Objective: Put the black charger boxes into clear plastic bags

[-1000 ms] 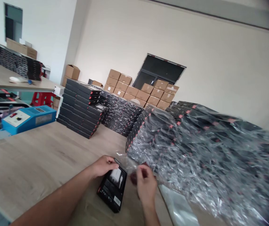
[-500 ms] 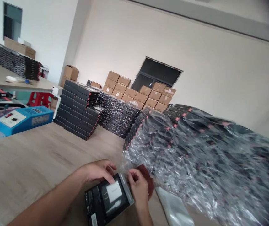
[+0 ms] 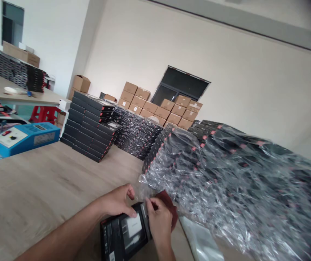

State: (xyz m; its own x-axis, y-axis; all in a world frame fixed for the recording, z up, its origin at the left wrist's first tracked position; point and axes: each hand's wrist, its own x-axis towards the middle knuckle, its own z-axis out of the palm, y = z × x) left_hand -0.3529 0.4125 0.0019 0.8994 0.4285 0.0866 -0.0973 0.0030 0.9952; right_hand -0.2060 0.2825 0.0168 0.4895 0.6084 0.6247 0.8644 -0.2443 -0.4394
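Observation:
My left hand [image 3: 115, 203] grips the far left edge of a black product box [image 3: 124, 233] with a clear window showing a white charger. My right hand [image 3: 158, 223] pinches the box's right end, where a clear plastic bag [image 3: 144, 186] opens toward it. The box lies near the front edge of the wooden table [image 3: 35, 185], tilted toward me. Whether the box's end is inside the bag mouth I cannot tell.
A big heap of bagged black boxes [image 3: 226, 174] fills the right side. A stack of unbagged black boxes [image 3: 90, 127] stands further back. A blue machine [image 3: 21, 137] sits at left. Flat clear bags [image 3: 201, 241] lie by my right wrist. Cardboard cartons [image 3: 160, 107] line the wall.
The box has been turned from lying lengthwise away from me to lying crosswise and pulled nearer. My right hand moved from the bag onto the box's right end.

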